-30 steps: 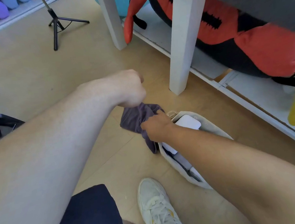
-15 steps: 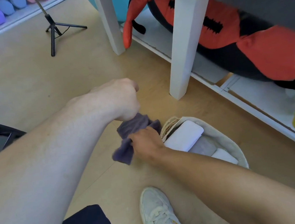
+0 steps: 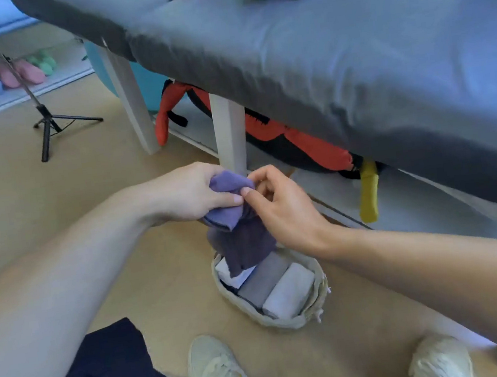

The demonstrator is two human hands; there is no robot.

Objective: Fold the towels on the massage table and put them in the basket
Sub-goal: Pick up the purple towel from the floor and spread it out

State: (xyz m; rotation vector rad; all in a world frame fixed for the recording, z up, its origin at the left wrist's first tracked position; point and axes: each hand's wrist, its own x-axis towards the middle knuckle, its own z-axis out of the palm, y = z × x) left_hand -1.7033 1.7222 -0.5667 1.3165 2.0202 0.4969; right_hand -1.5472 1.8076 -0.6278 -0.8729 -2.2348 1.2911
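Above the basket (image 3: 313,307), both hands now hold the purple towel (image 3: 240,236) higher.

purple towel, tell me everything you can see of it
The purple towel is soft cloth, crumpled and unfolded, lighter lilac at the bunched top and darker where it hangs. The left hand grips the top, fingers curled round it; the right hand pinches it beside the left thumb. Its lower end dangles over the basket on the floor, above the folded towels inside.
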